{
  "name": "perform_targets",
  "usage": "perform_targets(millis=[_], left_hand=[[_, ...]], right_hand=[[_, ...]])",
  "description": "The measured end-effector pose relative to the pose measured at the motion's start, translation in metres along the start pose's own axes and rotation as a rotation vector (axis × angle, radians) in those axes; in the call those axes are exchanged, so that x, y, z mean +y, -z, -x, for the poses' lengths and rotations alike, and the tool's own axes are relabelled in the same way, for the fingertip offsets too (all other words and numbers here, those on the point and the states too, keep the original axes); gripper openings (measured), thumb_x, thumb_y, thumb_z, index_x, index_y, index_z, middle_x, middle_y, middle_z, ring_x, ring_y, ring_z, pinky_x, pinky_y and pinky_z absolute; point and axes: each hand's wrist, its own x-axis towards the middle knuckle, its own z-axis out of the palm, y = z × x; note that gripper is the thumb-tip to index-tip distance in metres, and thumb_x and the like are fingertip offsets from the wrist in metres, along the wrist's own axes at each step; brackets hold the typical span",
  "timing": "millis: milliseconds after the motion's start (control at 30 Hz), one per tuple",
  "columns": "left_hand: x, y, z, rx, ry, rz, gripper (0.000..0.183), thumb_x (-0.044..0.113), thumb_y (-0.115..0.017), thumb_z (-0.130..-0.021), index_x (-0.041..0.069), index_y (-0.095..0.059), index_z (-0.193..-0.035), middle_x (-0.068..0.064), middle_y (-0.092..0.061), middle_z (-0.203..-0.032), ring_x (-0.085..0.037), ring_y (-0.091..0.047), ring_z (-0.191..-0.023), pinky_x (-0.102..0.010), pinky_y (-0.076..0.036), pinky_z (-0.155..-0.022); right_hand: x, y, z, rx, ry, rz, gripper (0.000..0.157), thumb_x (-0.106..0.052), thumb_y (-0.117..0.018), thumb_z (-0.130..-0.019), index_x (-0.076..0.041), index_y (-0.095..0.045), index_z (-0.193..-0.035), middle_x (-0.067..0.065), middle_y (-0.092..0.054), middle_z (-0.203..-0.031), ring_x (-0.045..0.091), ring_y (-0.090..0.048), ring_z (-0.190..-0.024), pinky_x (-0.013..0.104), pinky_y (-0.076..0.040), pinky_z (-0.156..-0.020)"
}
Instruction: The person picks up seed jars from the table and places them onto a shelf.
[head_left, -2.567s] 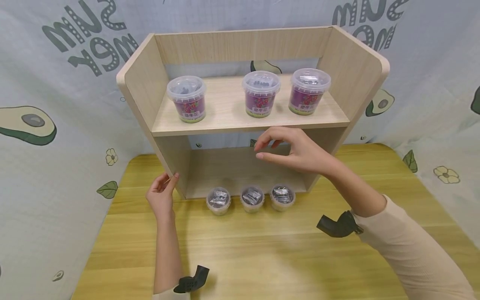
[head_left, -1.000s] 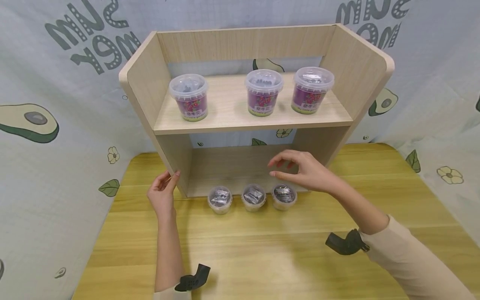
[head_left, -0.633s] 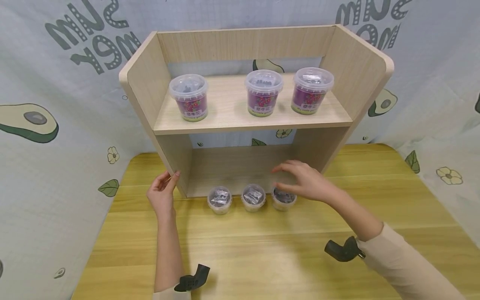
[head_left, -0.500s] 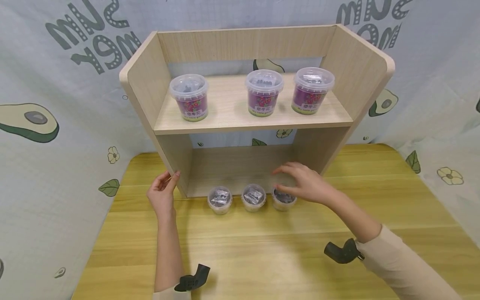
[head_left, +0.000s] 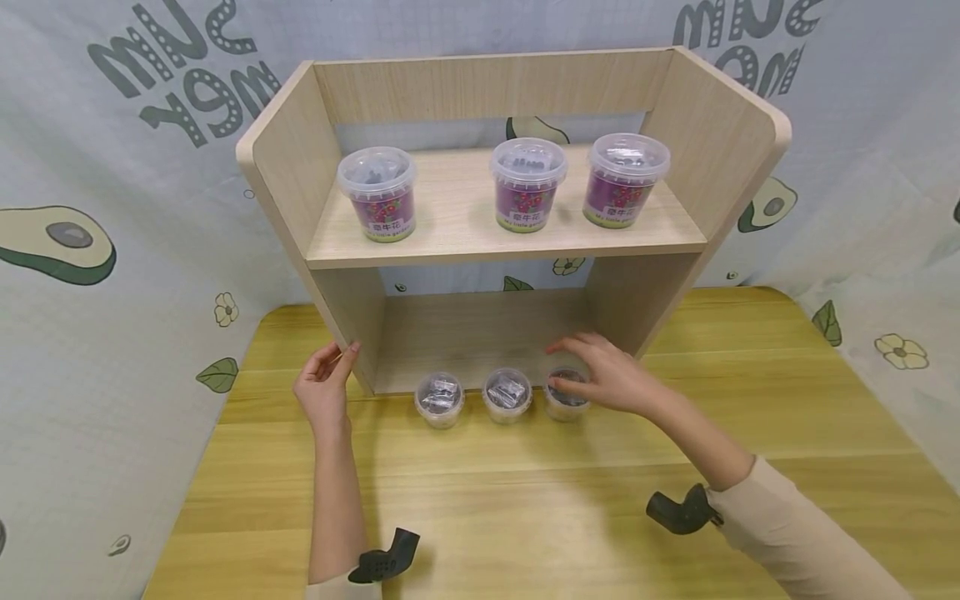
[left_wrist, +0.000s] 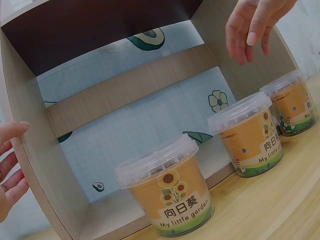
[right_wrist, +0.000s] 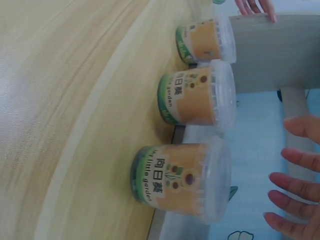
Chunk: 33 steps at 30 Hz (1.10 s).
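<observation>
Shelf (head_left: 450,208) pinched by the left hand (head_left: 324,390) left of the frame's centre, presumably for steadiness, we see the right hand (head_left: 603,375) wide and empty over the cup (head_left: 562,412) below right of centre, seemingly spread to span it.

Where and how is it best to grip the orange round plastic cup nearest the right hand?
Probably by its round upper wall, just below the clear plastic lid, from above-right: the orange cup stands upright; another orange plastic cup stands on its left.
</observation>
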Motion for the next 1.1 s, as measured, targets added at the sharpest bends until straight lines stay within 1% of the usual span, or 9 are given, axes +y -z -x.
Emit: perform_targets(millis=[300, 600, 767, 933, 1100], left_hand=[[0.001, 0.0, 0.0, -0.004, 0.002, 0.0, 0.018, 0.013, -0.079, -0.069, 0.01, -0.069, -0.083, 0.005, -0.066, -0.08, -0.009, -0.061, -0.071, -0.018, -0.051, -0.07], [0.001, 0.0, 0.0, -0.006, -0.001, -0.005, 0.019, 0.014, -0.079, -0.069, 0.01, -0.068, -0.084, 0.005, -0.066, -0.081, -0.009, -0.061, -0.071, -0.018, -0.051, -0.07], [0.0, 0.0, -0.001, -0.009, -0.003, -0.002, 0.02, 0.014, -0.079, -0.069, 0.009, -0.068, -0.085, 0.005, -0.066, -0.081, -0.009, -0.062, -0.071, -0.018, -0.051, -0.07], [0.0, 0.001, -0.001, -0.009, -0.006, -0.008, 0.02, 0.014, -0.079, -0.069, 0.009, -0.068, -0.085, 0.005, -0.066, -0.081, -0.009, -0.062, -0.071, -0.018, -0.051, -0.07], [-0.001, 0.0, -0.001, -0.005, -0.009, -0.004, 0.019, 0.013, -0.079, -0.069, 0.011, -0.068, -0.084, 0.005, -0.066, -0.08, -0.009, -0.061, -0.07, -0.018, -0.051, -0.07]], right_hand=[[0.004, -0.008, 0.0, -0.011, 0.005, -0.027, 0.04, -0.029, -0.067, -0.082, -0.008, -0.057, -0.115, 0.012, -0.057, -0.118, 0.034, -0.051, -0.112, 0.051, -0.044, -0.088], [0.008, -0.014, 0.001, -0.026, 0.006, -0.049, 0.042, -0.03, -0.068, -0.081, -0.008, -0.057, -0.114, 0.013, -0.057, -0.117, 0.033, -0.053, -0.11, 0.049, -0.045, -0.086], [0.01, -0.017, 0.001, -0.021, 0.01, -0.06, 0.043, -0.031, -0.069, -0.08, -0.008, -0.057, -0.114, 0.013, -0.058, -0.117, 0.032, -0.055, -0.108, 0.047, -0.046, -0.085], [0.012, -0.02, 0.001, -0.013, 0.02, -0.057, 0.042, -0.03, -0.069, -0.08, -0.007, -0.058, -0.113, 0.013, -0.058, -0.116, 0.032, -0.054, -0.108, 0.048, -0.046, -0.086], [0.013, -0.022, 0.001, -0.027, 0.011, -0.065, 0.042, -0.03, -0.068, -0.08, -0.007, -0.058, -0.113, 0.013, -0.058, -0.116, 0.033, -0.053, -0.11, 0.049, -0.045, -0.087]])
